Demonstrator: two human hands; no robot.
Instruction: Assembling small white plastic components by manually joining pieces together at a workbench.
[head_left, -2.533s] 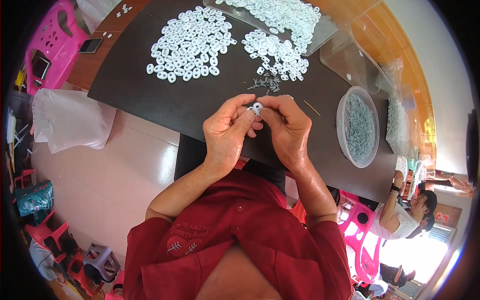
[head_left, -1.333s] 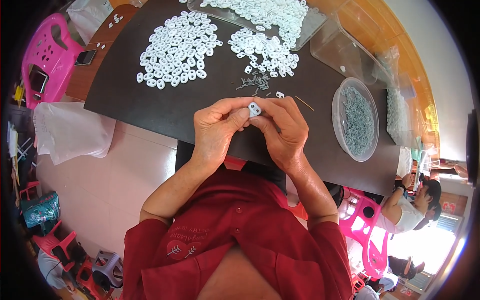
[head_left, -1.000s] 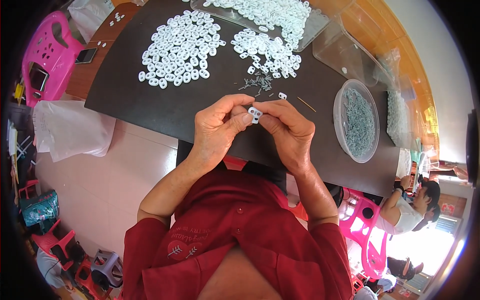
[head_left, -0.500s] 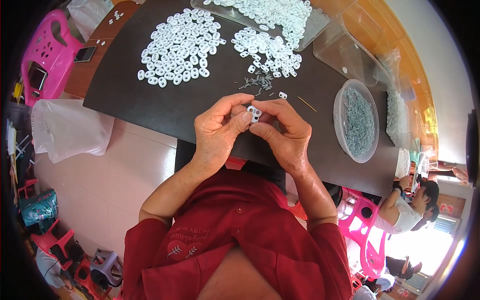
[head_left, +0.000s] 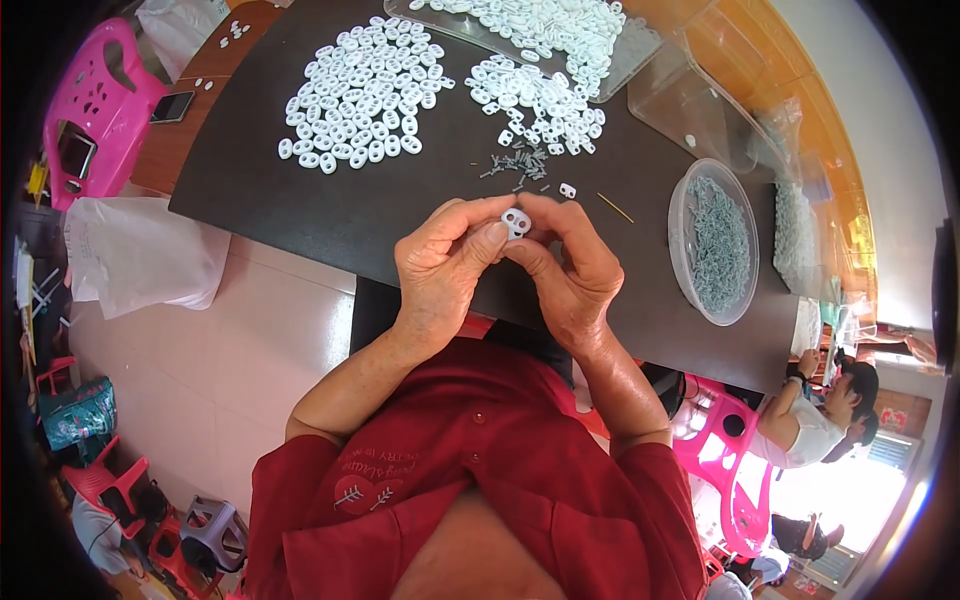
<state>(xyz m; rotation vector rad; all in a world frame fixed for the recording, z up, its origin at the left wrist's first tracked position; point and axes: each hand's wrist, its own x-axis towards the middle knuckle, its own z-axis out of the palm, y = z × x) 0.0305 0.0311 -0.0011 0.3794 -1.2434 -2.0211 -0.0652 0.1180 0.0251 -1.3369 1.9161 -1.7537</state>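
Note:
Between my two hands is a small white plastic piece with two holes [head_left: 517, 222], held above the near part of the dark table [head_left: 400, 215]. The thumb and fingers of my left hand [head_left: 447, 262] pinch its left side. My right hand [head_left: 570, 262] is closed on its right side, thumb below and forefinger above. Just beyond my fingertips lie a small heap of grey pins [head_left: 522, 162] and a single white two-holed piece [head_left: 568, 190]. My fingers hide part of the held piece.
Oval white pieces [head_left: 365, 95] spread at the far left; smaller white pieces [head_left: 540, 105] are heaped in the middle. A round clear tub of grey springs or screws [head_left: 672, 240] stands right, near a thin stick [head_left: 615, 207]. Clear trays [head_left: 660, 100] line the back. Another person [head_left: 810, 410] sits at right.
My hands, with the white piece, have shifted slightly right. The piece has turned a little between my fingers, and both hands still grip it.

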